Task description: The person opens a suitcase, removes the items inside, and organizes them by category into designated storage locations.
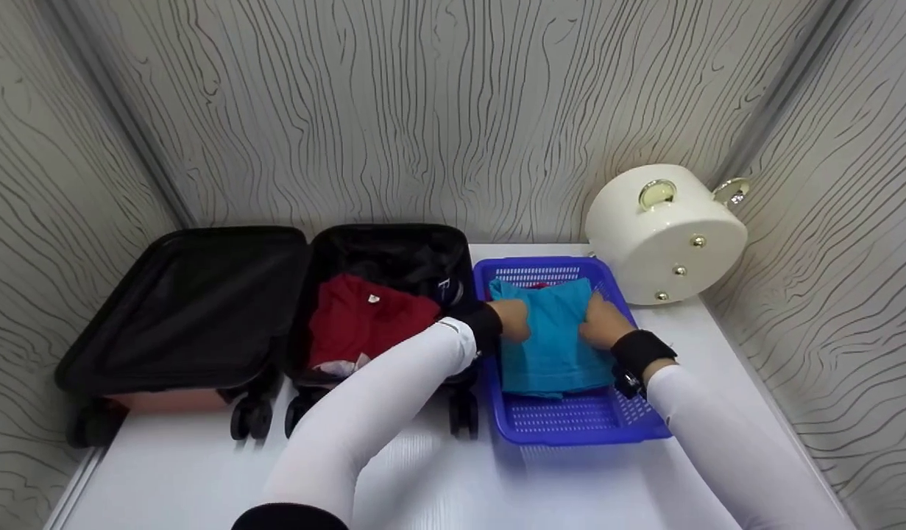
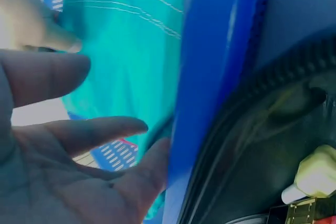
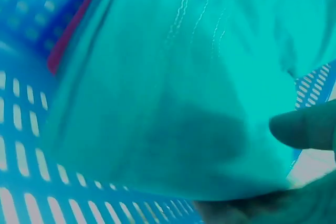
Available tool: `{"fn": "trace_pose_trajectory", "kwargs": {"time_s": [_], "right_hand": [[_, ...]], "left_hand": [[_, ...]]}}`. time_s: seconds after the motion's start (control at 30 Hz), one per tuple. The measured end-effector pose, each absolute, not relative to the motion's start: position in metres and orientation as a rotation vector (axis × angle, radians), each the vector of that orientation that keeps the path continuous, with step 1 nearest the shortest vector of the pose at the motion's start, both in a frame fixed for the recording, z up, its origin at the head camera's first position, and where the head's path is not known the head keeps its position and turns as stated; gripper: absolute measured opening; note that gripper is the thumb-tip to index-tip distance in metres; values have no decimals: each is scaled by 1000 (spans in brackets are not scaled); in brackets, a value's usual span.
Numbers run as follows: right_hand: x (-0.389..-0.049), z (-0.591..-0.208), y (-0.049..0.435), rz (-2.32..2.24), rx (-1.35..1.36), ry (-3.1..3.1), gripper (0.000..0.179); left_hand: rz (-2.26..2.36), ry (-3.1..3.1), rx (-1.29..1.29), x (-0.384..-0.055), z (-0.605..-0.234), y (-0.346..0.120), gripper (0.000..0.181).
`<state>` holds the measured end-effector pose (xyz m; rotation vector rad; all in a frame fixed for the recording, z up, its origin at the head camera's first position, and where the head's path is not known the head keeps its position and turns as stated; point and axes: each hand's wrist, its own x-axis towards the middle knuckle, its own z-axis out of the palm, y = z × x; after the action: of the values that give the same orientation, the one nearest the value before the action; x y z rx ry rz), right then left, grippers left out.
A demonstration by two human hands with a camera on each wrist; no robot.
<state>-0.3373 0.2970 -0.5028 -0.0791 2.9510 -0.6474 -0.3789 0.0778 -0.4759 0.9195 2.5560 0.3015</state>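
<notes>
A folded turquoise garment [image 1: 552, 338] with rows of pale stitching lies in a blue plastic basket [image 1: 563, 439]. At the garment's left edge is my left hand [image 1: 513, 319]. In the left wrist view the thumb and fingers of that left hand [image 2: 68, 166] are spread apart, the fingertips close to the cloth. My right hand [image 1: 604, 322] holds the garment's right side. The right wrist view has its thumb [image 3: 304, 127] over the turquoise cloth [image 3: 157, 103] and the other fingers partly hidden beneath. A bit of red fabric [image 3: 73, 30] shows under the garment.
Left of the basket an open suitcase [image 1: 303, 346] holds a dark red garment [image 1: 368, 316] and dark items. Its black-lined lid [image 1: 180, 309] lies further left. A cream round case [image 1: 662, 243] with gold fittings stands behind the basket, to the right. Patterned walls [image 1: 423, 132] enclose the white table [image 1: 438, 478].
</notes>
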Motion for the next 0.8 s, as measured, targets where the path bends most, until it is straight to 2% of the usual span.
{"fn": "trace_pose_trajectory", "kwargs": {"time_s": [0.07,0.2,0.3,0.4,0.53,0.7,0.8], "right_hand": [[-337,-502,289,-589,-29,2996,82],[-335,-504,269,-466,-84,3021,78],[-335,-514,258,-426,-183,2931,75],[-337,-527,253,-429,-233,2807,77],[-339,-540,256,-431,-257,2721,77],[-339,-540,262,-441,-276,2711,75],[-341,-530,260,-485,-298,2745,71]], "left_hand": [[399,2576,910,-408,-503,80,27],[653,2617,867,-489,-569,78,25],[821,2670,798,-527,-585,56,20],[866,2746,697,-514,-551,20,19],[817,2785,570,-494,-507,-40,28],[503,2836,456,-530,-548,-108,11],[276,2816,370,-545,-581,-139,24]]}}
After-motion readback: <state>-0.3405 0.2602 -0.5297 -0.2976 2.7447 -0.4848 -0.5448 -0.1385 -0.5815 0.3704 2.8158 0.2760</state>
